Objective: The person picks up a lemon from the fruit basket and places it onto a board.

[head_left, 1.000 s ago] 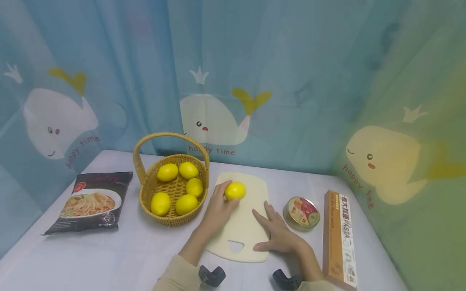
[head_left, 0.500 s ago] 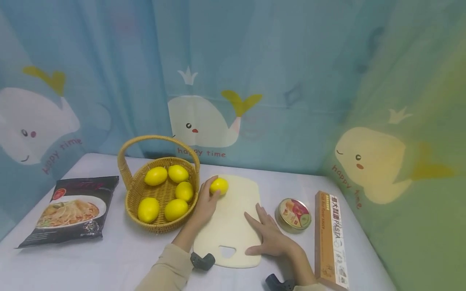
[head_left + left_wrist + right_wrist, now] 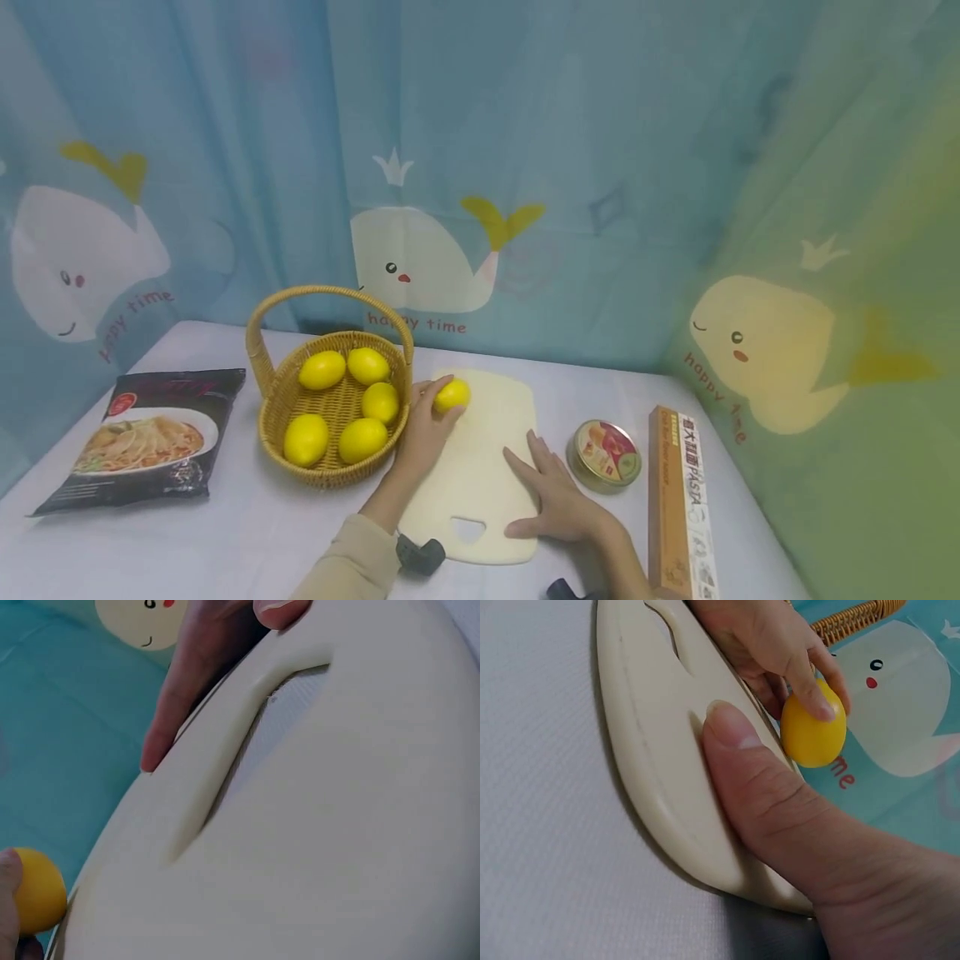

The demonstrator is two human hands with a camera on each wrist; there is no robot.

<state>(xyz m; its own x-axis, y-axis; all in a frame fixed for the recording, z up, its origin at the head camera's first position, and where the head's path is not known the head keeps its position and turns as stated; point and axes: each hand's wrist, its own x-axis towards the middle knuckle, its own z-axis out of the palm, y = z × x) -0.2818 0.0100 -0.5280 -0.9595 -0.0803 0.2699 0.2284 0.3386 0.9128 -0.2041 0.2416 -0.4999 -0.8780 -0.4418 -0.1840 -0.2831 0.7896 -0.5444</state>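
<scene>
At the far left of the surface lies a dark noodle packet, flat and out of the way. Next comes a wicker basket holding five lemons, its handle arched over the back. Just beside the basket's right rim, the left hand curls its fingers round a sixth lemon, which sits at the far left corner of the pale cutting board; the grip seems meant to stop the round fruit rolling. Further right, the right hand lies released and flat, fingers straight, pressing the board's right edge, apparently to steady it. Beyond it stand a round tin and a long pasta box, near each other but apart.
</scene>
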